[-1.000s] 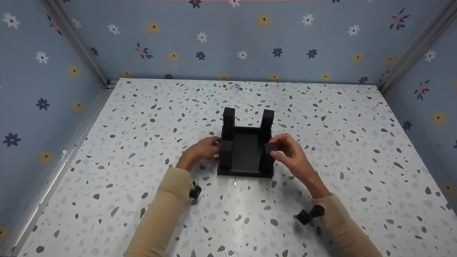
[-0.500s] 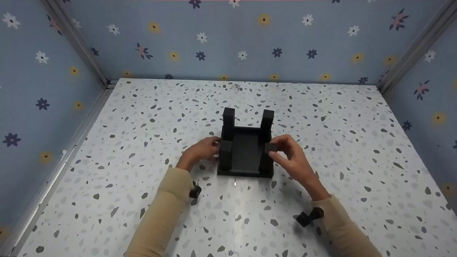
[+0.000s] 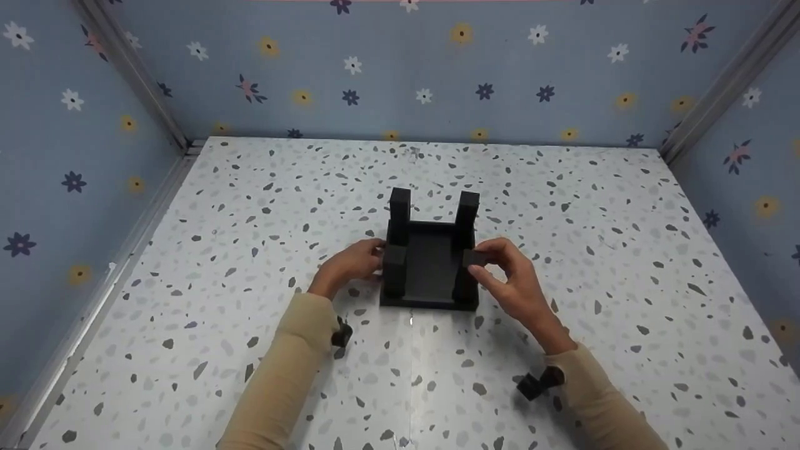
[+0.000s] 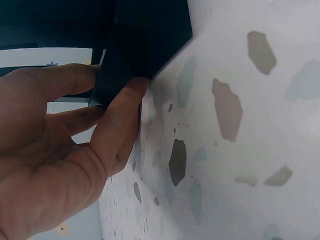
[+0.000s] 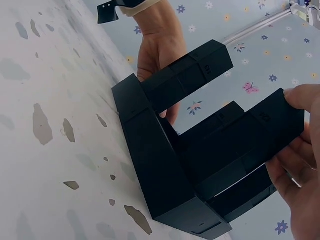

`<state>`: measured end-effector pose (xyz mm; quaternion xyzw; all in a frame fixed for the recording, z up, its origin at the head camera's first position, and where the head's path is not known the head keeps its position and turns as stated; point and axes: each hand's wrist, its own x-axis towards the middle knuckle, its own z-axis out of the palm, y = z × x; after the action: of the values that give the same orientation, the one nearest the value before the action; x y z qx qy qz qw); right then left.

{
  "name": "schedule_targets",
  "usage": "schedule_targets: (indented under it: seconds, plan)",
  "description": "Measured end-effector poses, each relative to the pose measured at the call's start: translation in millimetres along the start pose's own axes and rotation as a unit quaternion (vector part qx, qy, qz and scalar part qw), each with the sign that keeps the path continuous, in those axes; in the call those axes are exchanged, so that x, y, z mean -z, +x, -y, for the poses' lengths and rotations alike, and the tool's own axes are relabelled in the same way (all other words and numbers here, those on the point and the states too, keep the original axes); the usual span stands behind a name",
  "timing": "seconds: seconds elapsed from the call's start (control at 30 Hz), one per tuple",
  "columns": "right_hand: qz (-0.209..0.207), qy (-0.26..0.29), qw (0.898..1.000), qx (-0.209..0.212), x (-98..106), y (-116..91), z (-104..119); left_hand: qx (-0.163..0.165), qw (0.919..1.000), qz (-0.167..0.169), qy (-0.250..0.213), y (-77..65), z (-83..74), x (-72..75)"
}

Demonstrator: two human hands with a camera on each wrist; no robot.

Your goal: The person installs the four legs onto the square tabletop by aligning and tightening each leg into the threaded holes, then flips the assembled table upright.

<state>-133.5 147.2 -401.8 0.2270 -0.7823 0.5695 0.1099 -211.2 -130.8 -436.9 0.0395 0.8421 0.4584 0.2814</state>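
A black, shallow rectangular base (image 3: 431,305) lies on the table with a square post standing at each corner, like a small table upside down. In the head view, my right hand (image 3: 514,275) pinches the top of the near right post (image 3: 472,257) between thumb and fingers. The right wrist view shows this post (image 5: 265,120) upright on the base, with raised markings near its top. My left hand (image 3: 353,261) holds the left side of the base, its fingers partly hidden behind it. In the left wrist view, its fingertips (image 4: 136,86) press against the dark side wall.
A white speckled tabletop (image 3: 262,187) surrounds the base, with blue flowered panels (image 3: 400,69) along the back and both sides. A small black device (image 3: 539,382) is strapped at the right wrist, another device (image 3: 341,336) at the left.
The top of the near right post has turned slightly and sits squarer to the base. My right hand has shifted a little with it, while my left hand stays in place.
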Motion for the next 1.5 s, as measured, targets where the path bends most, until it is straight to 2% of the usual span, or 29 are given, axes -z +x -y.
schedule_targets:
  seconds: [0.2,0.43,0.97,1.1,1.27,1.5]
  plan:
    - [-0.010,-0.007,1.000,0.027,-1.5,-1.2,0.5,0.002,1.0000,0.002,-0.007,-0.7,-1.0,0.4]
    - [-0.017,-0.027,0.999,0.036,-2.8,-2.5,0.7,0.011,0.9985,0.008,-0.052,-0.6,-1.4,-0.7]
    - [-0.012,-0.021,1.000,0.011,-2.3,-2.3,2.0,0.016,0.9998,-0.005,-0.014,-1.5,-1.0,-1.3]
    - [-0.009,-0.011,1.000,0.003,-1.9,-2.4,0.0,0.012,0.9997,0.001,-0.023,-2.5,-2.1,-1.2]
    - [-0.003,0.022,1.000,-0.013,-0.3,-2.1,-19.2,0.006,0.9996,0.004,-0.029,-2.0,-1.3,-0.6]
    - [-0.028,0.075,0.996,-0.043,4.0,5.6,-35.7,0.015,0.9986,0.010,-0.050,0.3,0.2,-0.9]
